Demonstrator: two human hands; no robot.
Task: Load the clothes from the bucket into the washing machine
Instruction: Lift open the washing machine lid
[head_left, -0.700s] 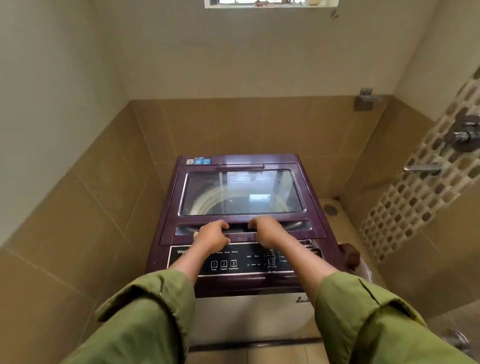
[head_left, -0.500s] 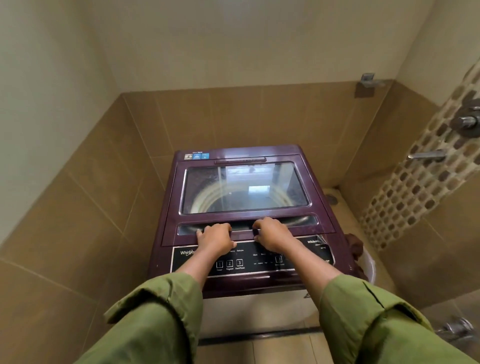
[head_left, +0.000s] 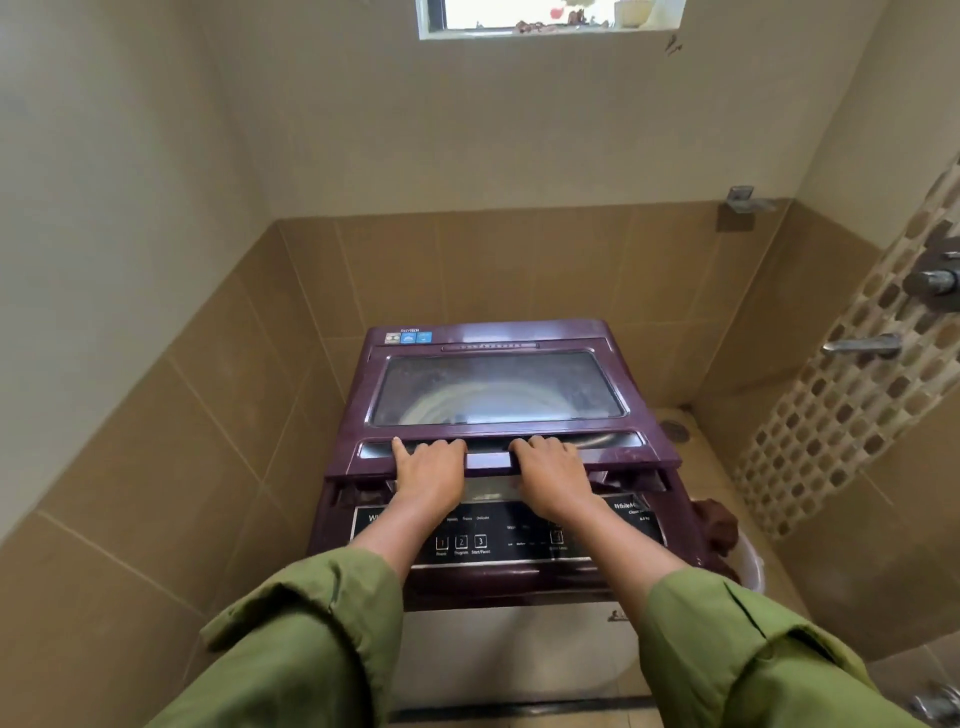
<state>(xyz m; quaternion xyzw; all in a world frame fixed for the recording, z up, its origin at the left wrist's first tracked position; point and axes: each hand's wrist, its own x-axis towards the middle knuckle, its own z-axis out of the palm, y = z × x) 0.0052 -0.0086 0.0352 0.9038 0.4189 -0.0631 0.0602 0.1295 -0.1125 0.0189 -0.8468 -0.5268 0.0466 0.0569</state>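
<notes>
At the right side of the maroon top-loading washing machine (head_left: 483, 577), on the tan tiled floor, stood a white plastic bucket (head_left: 752, 566) holding a heap of dark reddish-brown clothes (head_left: 718, 525); we saw only its near rim and part of the heap, since the machine's corner hid the rest. We could not tell how many garments it held.

Along the front edge of the machine's maroon glass-paned lid (head_left: 498, 389), our left hand (head_left: 428, 475) and our right hand (head_left: 553, 475) lay side by side, fingers curled narrowly over the lid's recessed handle and gripping it. The lid's front edge stood raised a little above the black control panel (head_left: 519, 535), leaving a dark gap. Through the dusty, reflective glass we made out a pale ring of the drum, but whether anything lay inside was unclear.

Our rolled olive-green fabric sleeves (head_left: 311, 639) covered the machine's lower front corners. Chrome taps (head_left: 862, 345) jutted from the mosaic-tiled wall on the right, partly cut off by the frame edge.
</notes>
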